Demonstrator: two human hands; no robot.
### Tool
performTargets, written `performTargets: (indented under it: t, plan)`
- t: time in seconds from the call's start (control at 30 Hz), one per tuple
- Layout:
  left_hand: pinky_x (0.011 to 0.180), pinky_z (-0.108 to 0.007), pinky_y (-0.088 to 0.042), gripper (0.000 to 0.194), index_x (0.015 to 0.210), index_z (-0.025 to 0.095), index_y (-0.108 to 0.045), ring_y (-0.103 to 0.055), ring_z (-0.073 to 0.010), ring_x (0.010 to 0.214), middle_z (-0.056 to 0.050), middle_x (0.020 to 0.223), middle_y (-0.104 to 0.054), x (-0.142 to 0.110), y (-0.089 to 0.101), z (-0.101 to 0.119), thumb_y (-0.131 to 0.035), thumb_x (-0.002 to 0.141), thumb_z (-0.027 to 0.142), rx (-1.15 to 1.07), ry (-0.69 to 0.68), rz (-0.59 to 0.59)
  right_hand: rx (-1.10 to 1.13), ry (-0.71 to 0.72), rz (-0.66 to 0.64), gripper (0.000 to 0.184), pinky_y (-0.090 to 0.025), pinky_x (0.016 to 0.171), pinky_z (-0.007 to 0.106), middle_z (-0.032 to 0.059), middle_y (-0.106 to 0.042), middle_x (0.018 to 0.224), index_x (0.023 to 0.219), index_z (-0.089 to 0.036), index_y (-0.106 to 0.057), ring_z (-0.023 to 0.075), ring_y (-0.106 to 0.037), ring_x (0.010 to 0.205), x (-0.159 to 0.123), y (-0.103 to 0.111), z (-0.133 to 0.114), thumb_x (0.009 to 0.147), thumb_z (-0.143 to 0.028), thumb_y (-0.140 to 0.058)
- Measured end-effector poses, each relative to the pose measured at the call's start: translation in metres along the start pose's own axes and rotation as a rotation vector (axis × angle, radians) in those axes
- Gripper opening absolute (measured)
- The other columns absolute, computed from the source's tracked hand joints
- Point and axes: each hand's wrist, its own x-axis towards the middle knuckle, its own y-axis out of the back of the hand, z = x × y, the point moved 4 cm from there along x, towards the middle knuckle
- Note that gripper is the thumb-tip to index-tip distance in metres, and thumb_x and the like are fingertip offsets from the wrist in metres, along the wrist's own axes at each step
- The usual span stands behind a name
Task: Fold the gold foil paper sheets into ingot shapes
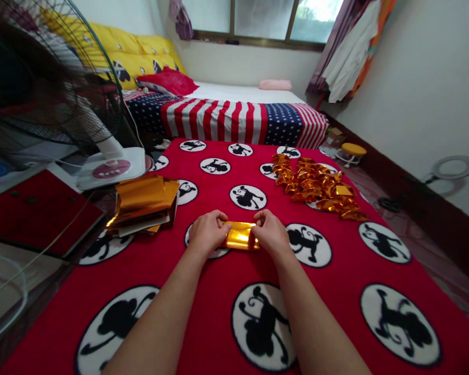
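Note:
A shiny gold foil paper [240, 236], folded or rolled into a flat strip, lies low over the red cloth in the middle. My left hand [208, 233] pinches its left end between thumb and fingers. At the opposite end, my right hand [271, 232] is closed on the strip in the same way. To the left rests a stack of gold foil sheets [144, 200], some showing pale undersides. Several folded gold foil pieces [312, 182] sit in rows toward the back right.
The red cloth [219, 182] with monkey prints covers the surface before me. An electric fan [109, 161] stands at the left beside a dark red panel [35, 208]. Beyond is a bed with a striped, starred cover [219, 120]. A yellow stool [354, 150] is at the right.

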Motion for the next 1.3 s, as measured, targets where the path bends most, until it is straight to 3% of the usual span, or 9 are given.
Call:
performTargets:
  t: [0.13, 0.27, 0.33, 0.4, 0.53, 0.73, 1.0, 1.17, 1.3]
  plan:
    - [0.059, -0.027, -0.037, 0.036, 0.093, 0.026, -0.069, -0.065, -0.0232, 0.077, -0.004, 0.085, -0.073, -0.004, 0.001, 0.004, -0.069, 0.068, 0.052, 0.073, 0.011, 0.057, -0.055, 0.032, 0.043, 0.024, -0.032, 0.057, 0.026, 0.0003, -0.068, 0.083, 0.09, -0.024, -0.06, 0.0185, -0.062, 0.073, -0.004, -0.001, -0.005, 0.069, -0.035, -0.064]
    - [0.058, -0.026, -0.037, 0.02, 0.092, 0.028, -0.07, -0.065, -0.0203, 0.074, -0.002, 0.083, -0.074, -0.001, -0.002, -0.001, -0.063, 0.076, 0.037, 0.022, 0.007, 0.029, -0.003, 0.037, -0.009, 0.024, -0.032, 0.056, 0.024, -0.0022, -0.067, 0.079, 0.089, -0.024, -0.059, 0.0151, -0.062, 0.071, 0.0, 0.0, 0.0, 0.066, -0.015, -0.057]
    - [0.059, -0.027, -0.038, 0.019, 0.091, 0.029, -0.071, -0.065, -0.021, 0.076, -0.001, 0.082, -0.074, 0.001, -0.003, -0.002, -0.063, 0.076, 0.038, 0.022, 0.026, 0.023, 0.003, 0.014, -0.02, 0.023, -0.033, 0.057, 0.025, -0.0023, -0.068, 0.079, 0.088, -0.025, -0.06, 0.0153, -0.062, 0.07, 0.001, 0.001, 0.0, 0.067, -0.015, -0.057]
    - [0.06, -0.028, -0.039, 0.027, 0.09, 0.028, -0.07, -0.066, -0.0233, 0.078, -0.003, 0.084, -0.074, 0.0, -0.003, 0.0, -0.064, 0.073, 0.049, 0.062, 0.031, 0.053, -0.028, -0.012, -0.008, 0.017, -0.035, 0.059, 0.026, -0.0009, -0.068, 0.08, 0.088, -0.025, -0.06, 0.0178, -0.063, 0.072, 0.0, 0.001, -0.003, 0.071, -0.026, -0.061]
    - [0.061, -0.03, -0.04, 0.04, 0.088, 0.026, -0.067, -0.067, -0.028, 0.081, -0.007, 0.086, -0.073, -0.005, -0.005, 0.01, -0.061, 0.072, 0.062, 0.149, 0.034, 0.119, -0.125, -0.016, 0.07, 0.031, -0.039, 0.064, 0.03, 0.0045, -0.069, 0.086, 0.091, -0.024, -0.061, 0.0239, -0.066, 0.082, -0.008, -0.001, -0.015, 0.076, -0.05, -0.061]
    - [0.063, -0.03, -0.041, 0.019, 0.089, 0.03, -0.068, -0.067, -0.0254, 0.082, -0.003, 0.084, -0.073, -0.005, -0.004, 0.004, -0.057, 0.08, 0.043, 0.152, 0.063, 0.107, -0.132, 0.012, 0.098, 0.013, -0.039, 0.065, 0.028, 0.0019, -0.069, 0.087, 0.091, -0.024, -0.06, 0.0211, -0.066, 0.081, -0.008, -0.001, -0.008, 0.079, -0.027, -0.058]
    - [0.065, -0.03, -0.04, 0.018, 0.086, 0.023, -0.069, -0.066, -0.0239, 0.077, -0.006, 0.079, -0.072, 0.003, 0.007, -0.024, -0.053, 0.078, 0.026, 0.012, 0.105, 0.19, 0.017, 0.057, 0.136, 0.025, -0.043, 0.069, 0.027, 0.003, -0.069, 0.086, 0.08, -0.022, -0.07, 0.0186, -0.064, 0.08, 0.004, 0.006, 0.012, 0.071, -0.012, -0.05]
    - [0.062, -0.026, -0.039, 0.029, 0.08, 0.018, -0.071, -0.064, -0.0196, 0.071, -0.007, 0.075, -0.072, 0.012, 0.006, -0.038, -0.052, 0.082, 0.04, -0.215, 0.079, 0.211, 0.267, 0.113, 0.05, 0.022, -0.046, 0.064, 0.026, 0.002, -0.071, 0.075, 0.084, -0.022, -0.074, 0.0167, -0.064, 0.07, 0.015, 0.003, 0.024, 0.077, -0.027, -0.054]
    - [0.059, -0.026, -0.037, 0.039, 0.079, 0.017, -0.073, -0.063, -0.0187, 0.067, -0.007, 0.069, -0.071, 0.012, 0.005, -0.037, -0.047, 0.085, 0.047, -0.239, 0.034, 0.2, 0.243, 0.12, -0.04, 0.031, -0.042, 0.057, 0.025, 0.0029, -0.072, 0.074, 0.081, -0.022, -0.074, 0.0171, -0.064, 0.067, 0.011, 0.005, 0.016, 0.076, -0.049, -0.061]
